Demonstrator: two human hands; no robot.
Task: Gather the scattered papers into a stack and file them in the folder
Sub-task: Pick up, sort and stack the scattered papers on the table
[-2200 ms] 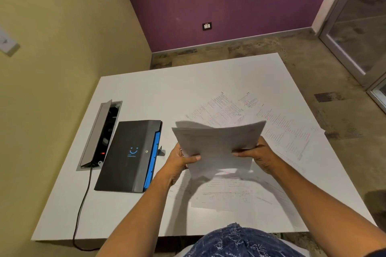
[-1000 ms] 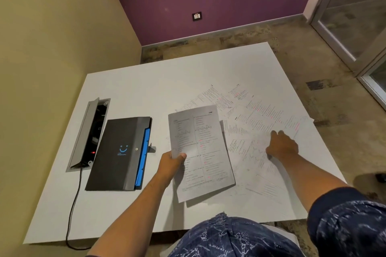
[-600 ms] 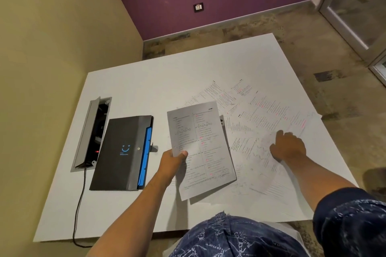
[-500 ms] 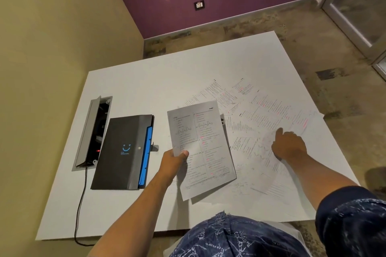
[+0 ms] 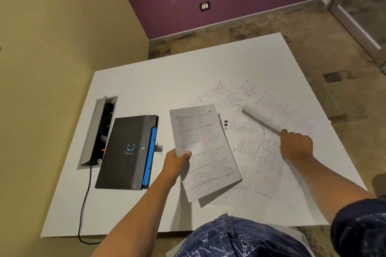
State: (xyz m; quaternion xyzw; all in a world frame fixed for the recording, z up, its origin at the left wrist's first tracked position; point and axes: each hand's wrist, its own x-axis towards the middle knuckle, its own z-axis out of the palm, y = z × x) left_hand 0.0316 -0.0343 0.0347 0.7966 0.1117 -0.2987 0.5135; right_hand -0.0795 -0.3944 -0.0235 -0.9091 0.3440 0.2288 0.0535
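My left hand (image 5: 176,165) grips a small stack of printed papers (image 5: 205,148) by its left edge, holding it just above the white table (image 5: 146,87). To the right, my right hand (image 5: 296,147) pinches the near edge of a loose sheet (image 5: 273,115), which lifts off the table and looks blurred. Several more printed sheets (image 5: 259,158) lie fanned out flat beneath and around that hand. The dark grey folder (image 5: 127,152) with blue tabs lies closed at the left of the papers.
An open cable hatch (image 5: 98,131) with a raised grey lid is set into the table left of the folder, and a black cord (image 5: 84,200) runs from it over the near edge. The table's left side meets a beige wall.
My right hand, which pressed flat on the spread sheets, now pinches one sheet and raises its edge. My left hand and its stack have stayed in place.
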